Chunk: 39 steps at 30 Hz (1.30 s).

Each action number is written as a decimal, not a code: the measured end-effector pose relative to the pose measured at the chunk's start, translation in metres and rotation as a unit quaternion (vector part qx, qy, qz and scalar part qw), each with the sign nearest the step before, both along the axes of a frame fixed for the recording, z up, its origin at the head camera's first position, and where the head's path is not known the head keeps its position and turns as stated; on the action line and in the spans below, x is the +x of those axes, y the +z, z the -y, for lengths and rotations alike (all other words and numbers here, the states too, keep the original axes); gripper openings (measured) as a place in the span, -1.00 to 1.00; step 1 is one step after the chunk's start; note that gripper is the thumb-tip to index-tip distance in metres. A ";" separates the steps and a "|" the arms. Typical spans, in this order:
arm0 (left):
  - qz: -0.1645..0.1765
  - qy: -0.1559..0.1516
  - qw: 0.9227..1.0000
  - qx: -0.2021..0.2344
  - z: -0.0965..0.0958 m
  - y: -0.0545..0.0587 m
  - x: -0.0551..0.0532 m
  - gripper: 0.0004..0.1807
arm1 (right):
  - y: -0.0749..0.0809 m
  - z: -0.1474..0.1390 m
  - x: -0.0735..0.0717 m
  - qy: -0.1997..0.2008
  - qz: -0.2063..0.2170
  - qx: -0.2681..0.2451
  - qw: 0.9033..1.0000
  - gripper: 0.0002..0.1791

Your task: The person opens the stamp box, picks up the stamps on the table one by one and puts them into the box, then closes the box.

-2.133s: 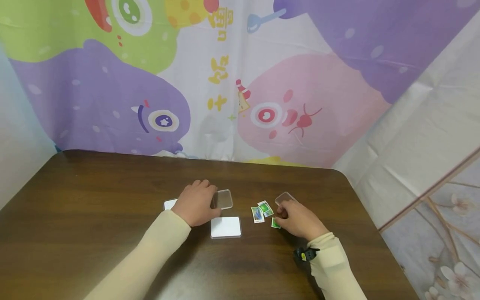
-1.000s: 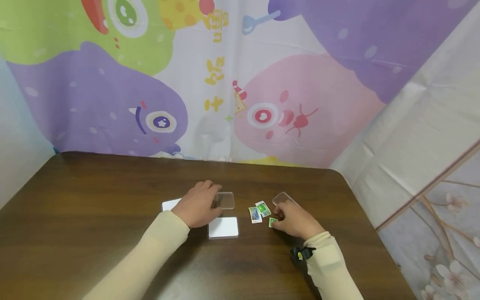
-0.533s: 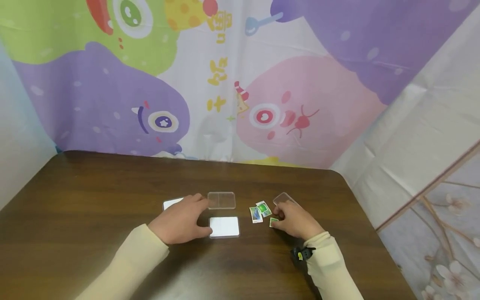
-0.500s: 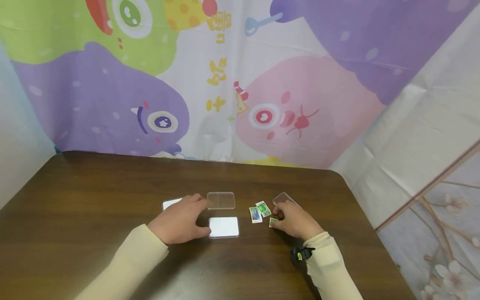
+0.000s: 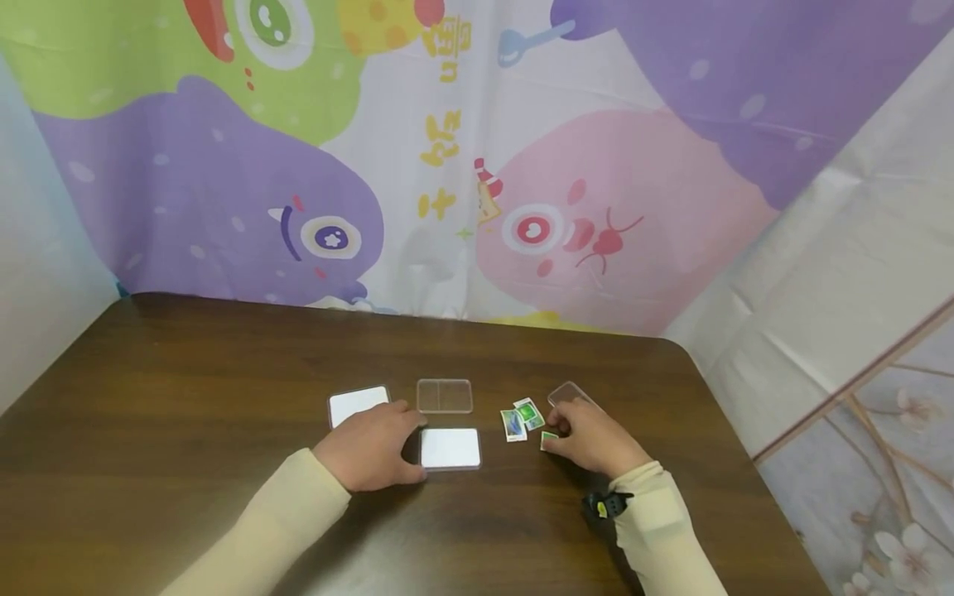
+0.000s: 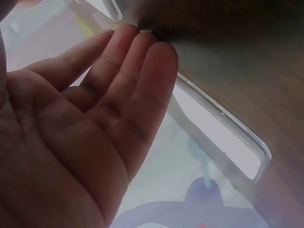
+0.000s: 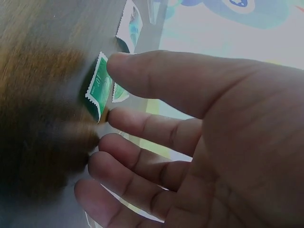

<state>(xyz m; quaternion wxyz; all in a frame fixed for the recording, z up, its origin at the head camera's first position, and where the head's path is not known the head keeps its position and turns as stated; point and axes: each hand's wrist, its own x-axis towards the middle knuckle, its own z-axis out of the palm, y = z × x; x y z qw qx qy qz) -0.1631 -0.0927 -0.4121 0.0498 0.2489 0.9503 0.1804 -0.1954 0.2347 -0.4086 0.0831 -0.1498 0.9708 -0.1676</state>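
In the head view, my left hand (image 5: 368, 451) lies at the left edge of a clear case with a white face (image 5: 450, 448), thumb and forefinger near its left corners. In the left wrist view its fingers (image 6: 154, 66) are nearly straight, with nothing between them. My right hand (image 5: 599, 439) rests at a small green stamp (image 5: 547, 440). The right wrist view puts the thumb at the edge of that green stamp (image 7: 98, 85), which has a curled corner; the other fingers are loosely bent. Several overlapping stamps (image 5: 514, 425) lie just left of this hand.
Behind the left hand is another white-faced case (image 5: 356, 403). A clear, see-through case piece (image 5: 456, 396) lies behind the middle case, and another clear piece (image 5: 569, 392) is partly hidden by the right hand. The brown table (image 5: 224, 372) meets a cartoon-printed curtain (image 5: 417, 273).
My left hand has come back from the clear case piece to the left edge of the middle white-faced case, uncovering the left case. The right hand has stayed by the green stamp.
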 end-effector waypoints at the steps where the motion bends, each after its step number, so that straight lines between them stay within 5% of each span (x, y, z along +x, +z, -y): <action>1: -0.005 0.001 1.000 0.001 -0.001 -0.001 0.000 -0.30 | 0.000 0.000 0.000 0.001 -0.001 0.001 1.000 -0.72; 18: -0.039 0.025 0.999 -0.018 -0.010 -0.008 0.003 -0.37 | -0.012 0.004 -0.004 0.001 -0.025 0.007 1.000 -0.80; 39: -0.045 0.022 0.999 -0.017 -0.011 -0.009 0.005 -0.41 | -0.013 0.010 -0.004 -0.022 0.009 -0.013 1.000 -0.78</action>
